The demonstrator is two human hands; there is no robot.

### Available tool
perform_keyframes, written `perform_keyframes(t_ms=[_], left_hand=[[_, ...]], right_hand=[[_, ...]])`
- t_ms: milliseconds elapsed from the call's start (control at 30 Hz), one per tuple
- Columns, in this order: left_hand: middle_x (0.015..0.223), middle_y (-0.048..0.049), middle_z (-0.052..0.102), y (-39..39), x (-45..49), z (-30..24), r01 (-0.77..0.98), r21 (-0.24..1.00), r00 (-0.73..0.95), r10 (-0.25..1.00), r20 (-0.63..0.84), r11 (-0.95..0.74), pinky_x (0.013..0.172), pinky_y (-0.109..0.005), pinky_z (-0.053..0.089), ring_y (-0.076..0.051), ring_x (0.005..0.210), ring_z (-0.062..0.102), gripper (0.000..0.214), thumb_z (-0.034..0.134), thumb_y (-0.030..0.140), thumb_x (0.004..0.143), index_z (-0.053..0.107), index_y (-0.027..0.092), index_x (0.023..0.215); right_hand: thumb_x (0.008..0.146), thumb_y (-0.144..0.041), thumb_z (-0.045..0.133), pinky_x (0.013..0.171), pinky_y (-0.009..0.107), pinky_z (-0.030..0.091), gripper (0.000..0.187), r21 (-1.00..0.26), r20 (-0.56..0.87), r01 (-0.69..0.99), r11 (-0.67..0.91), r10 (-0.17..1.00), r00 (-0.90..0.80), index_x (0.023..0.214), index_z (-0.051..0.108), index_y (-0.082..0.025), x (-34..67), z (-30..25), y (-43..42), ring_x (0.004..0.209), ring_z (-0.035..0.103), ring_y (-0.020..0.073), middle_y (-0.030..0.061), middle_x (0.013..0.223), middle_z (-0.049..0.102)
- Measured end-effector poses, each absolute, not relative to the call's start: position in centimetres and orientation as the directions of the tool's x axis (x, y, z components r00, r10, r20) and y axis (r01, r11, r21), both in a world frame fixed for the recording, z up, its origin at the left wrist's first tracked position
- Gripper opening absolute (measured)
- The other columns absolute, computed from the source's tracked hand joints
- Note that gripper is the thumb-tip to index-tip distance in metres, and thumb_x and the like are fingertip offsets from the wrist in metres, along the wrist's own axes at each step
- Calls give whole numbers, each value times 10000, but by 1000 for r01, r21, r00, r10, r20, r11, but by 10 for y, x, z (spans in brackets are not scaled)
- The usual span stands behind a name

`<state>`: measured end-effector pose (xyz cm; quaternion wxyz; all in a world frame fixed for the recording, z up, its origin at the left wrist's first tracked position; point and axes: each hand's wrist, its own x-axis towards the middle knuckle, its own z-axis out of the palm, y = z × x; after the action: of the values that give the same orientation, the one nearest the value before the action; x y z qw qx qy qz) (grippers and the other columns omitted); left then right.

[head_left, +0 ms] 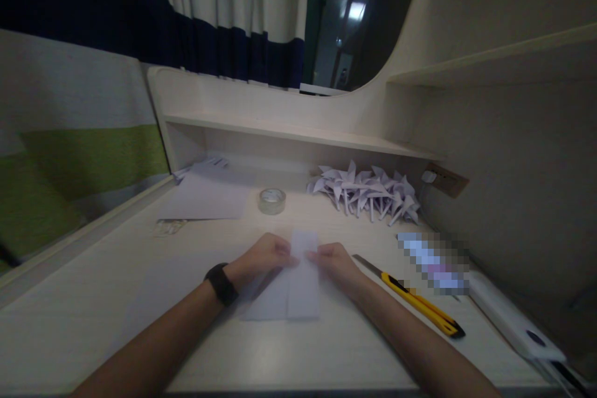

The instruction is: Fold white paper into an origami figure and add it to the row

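Observation:
In front of me on the desk lies a sheet of white paper (pixel 304 292) with its right part folded over into a narrow upright strip. My left hand (pixel 270 255) pinches the strip's left edge between thumb and fingers. On the opposite edge, my right hand (pixel 336 264) grips the same paper with its fingertips. A black watch sits on my left wrist. Just right of my right hand rests a yellow utility knife (pixel 415 301) with its blade extended. Beyond my hands stands a roll of clear tape (pixel 272 201).
Several white paper pinwheels (pixel 368 189) are piled at the back right. A stack of white paper (pixel 205 193) lies at the back left. On the right are a blurred-out screen-like object (pixel 431 261) and a white power strip (pixel 510 314). A low shelf (pixel 289 130) spans the back.

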<state>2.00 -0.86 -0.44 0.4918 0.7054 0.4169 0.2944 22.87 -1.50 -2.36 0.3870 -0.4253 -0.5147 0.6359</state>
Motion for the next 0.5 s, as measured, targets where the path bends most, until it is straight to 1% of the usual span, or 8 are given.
perform_keyframes(t_ms=[100, 200, 300, 400, 500], left_hand=[[510, 36, 449, -6, 20, -8, 302, 940, 488, 873, -8, -160, 471, -250, 230, -95, 481, 383, 393, 724, 467, 666, 527, 149, 545], [512, 41, 433, -6, 19, -10, 278, 946, 509, 861, 2, -167, 469, -251, 211, -87, 473, 354, 410, 715, 491, 682, 538, 144, 552], [513, 41, 424, -8, 20, -9, 269, 945, 502, 864, 27, -186, 469, -252, 202, -85, 471, 345, 431, 689, 516, 712, 538, 144, 554], [508, 39, 429, -9, 21, -8, 280, 944, 483, 875, 19, -175, 466, -250, 198, -87, 471, 344, 432, 706, 517, 691, 543, 144, 547], [505, 37, 439, -9, 21, -9, 280, 947, 478, 878, 5, -157, 463, -247, 195, -86, 470, 344, 425, 720, 509, 674, 544, 144, 545]], right_hand=[[605, -509, 806, 432, 231, 414, 417, -983, -129, -78, -163, 935, -331, 604, 673, -113, 229, -23, -15, 429, 571, 128, 55, 552, 673], [608, -522, 800, 401, 220, 377, 436, -986, -117, -83, -147, 951, -287, 544, 636, -123, 228, -21, -15, 385, 524, 108, 35, 495, 638], [591, -518, 811, 415, 224, 388, 431, -986, -112, -88, -142, 954, -278, 553, 642, -123, 227, -21, -16, 402, 533, 111, 37, 513, 646], [603, -517, 804, 434, 233, 404, 419, -983, -107, -116, -144, 954, -280, 588, 660, -124, 227, -22, -15, 427, 549, 118, 41, 542, 657], [596, -509, 810, 422, 232, 387, 423, -983, -95, -127, -129, 964, -247, 548, 639, -125, 226, -22, -14, 402, 520, 110, 33, 501, 631]])
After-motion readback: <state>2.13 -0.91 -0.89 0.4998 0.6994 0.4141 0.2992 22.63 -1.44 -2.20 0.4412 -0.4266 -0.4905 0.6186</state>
